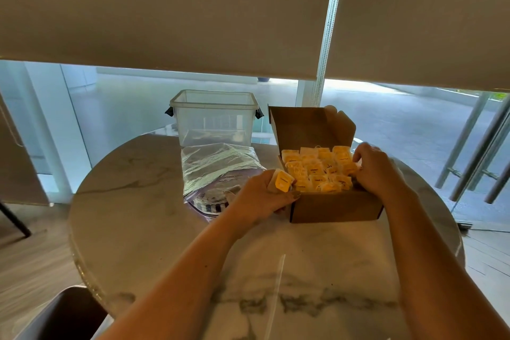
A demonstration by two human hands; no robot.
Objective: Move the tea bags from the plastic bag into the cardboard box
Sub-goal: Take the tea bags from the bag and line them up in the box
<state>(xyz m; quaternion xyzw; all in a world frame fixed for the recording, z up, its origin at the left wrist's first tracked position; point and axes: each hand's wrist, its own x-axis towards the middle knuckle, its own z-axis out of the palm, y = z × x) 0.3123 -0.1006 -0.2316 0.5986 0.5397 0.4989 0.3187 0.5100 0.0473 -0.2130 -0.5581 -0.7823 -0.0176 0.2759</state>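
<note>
Left hand (pixel 262 196) with one tea bag (pixel 282 181) at cardboard box (pixel 335 205) edge, right hand (pixel 378 170) among packed bags.

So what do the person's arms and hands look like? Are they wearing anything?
Both arms are bare all the way up to where the picture ends, with no sleeves in view. The left hand and right hand wear no gloves, and I see no watch, bracelet or rings. One nail on the left hand's fingers looks dark, maybe polished, though it is too small to be sure.

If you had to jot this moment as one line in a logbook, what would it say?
left hand: holds tea bag at box edge | right hand: fingers among tea bags in cardboard box | plastic bag: left of box
</note>
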